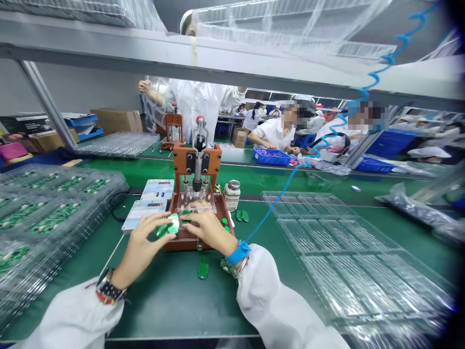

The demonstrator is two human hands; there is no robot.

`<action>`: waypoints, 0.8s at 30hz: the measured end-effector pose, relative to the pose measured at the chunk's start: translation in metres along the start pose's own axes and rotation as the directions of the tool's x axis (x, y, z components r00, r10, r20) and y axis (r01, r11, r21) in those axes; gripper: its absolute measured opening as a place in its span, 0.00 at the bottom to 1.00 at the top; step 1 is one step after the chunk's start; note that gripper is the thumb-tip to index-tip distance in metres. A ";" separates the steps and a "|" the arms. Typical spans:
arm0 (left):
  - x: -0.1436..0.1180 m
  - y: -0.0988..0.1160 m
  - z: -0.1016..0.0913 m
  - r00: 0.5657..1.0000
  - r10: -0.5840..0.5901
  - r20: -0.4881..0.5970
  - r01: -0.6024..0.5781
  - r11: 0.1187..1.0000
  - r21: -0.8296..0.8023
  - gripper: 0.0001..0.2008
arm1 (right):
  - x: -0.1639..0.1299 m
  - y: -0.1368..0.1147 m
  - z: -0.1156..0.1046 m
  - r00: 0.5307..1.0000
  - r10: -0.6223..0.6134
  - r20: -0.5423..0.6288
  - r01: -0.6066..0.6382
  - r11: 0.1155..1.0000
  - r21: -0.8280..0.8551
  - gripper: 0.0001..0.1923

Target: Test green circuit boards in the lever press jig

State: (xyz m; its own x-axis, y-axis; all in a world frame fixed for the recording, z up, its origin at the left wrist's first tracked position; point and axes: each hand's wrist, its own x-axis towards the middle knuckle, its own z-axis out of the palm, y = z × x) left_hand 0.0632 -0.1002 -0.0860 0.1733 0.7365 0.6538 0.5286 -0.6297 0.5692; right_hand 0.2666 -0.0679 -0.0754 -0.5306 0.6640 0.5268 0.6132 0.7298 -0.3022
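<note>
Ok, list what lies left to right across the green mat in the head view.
Stacked trays of boards → left hand → press jig → right hand → jar → empty clear trays.

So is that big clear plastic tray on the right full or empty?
Empty, as far as it shows: the clear tray has bare see-through pockets, unlike the stacked trays on the left, which hold green boards.

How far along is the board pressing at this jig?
Done: nothing shows as finished; the clear tray on the right holds no boards. In hand: left hand holds a green board at the orange press jig, right hand on its base. Left: stacked trays of boards on the left, loose boards on the mat.
</note>
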 end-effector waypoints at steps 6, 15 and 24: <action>0.024 -0.009 0.014 0.989 -0.071 0.132 0.079 0.995 -0.062 0.18 | -0.049 0.011 -0.024 0.987 -0.019 -0.160 0.024 0.999 0.029 0.11; 0.054 -0.002 0.052 0.946 0.024 0.323 -0.005 0.998 -0.060 0.13 | -0.103 0.138 -0.041 0.851 0.459 -0.254 -0.449 0.888 0.097 0.12; 0.056 -0.003 0.050 0.934 0.017 0.357 -0.015 1.000 -0.008 0.16 | -0.087 0.113 -0.036 0.832 0.473 -0.288 -0.469 0.879 0.089 0.13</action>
State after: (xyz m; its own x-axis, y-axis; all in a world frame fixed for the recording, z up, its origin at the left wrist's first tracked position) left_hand 0.1129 -0.0451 -0.0763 0.4677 0.7653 0.4422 0.5197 -0.6428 0.5628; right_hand 0.4034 -0.0487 -0.1265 0.0171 0.8511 0.5246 0.7353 0.3449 -0.5835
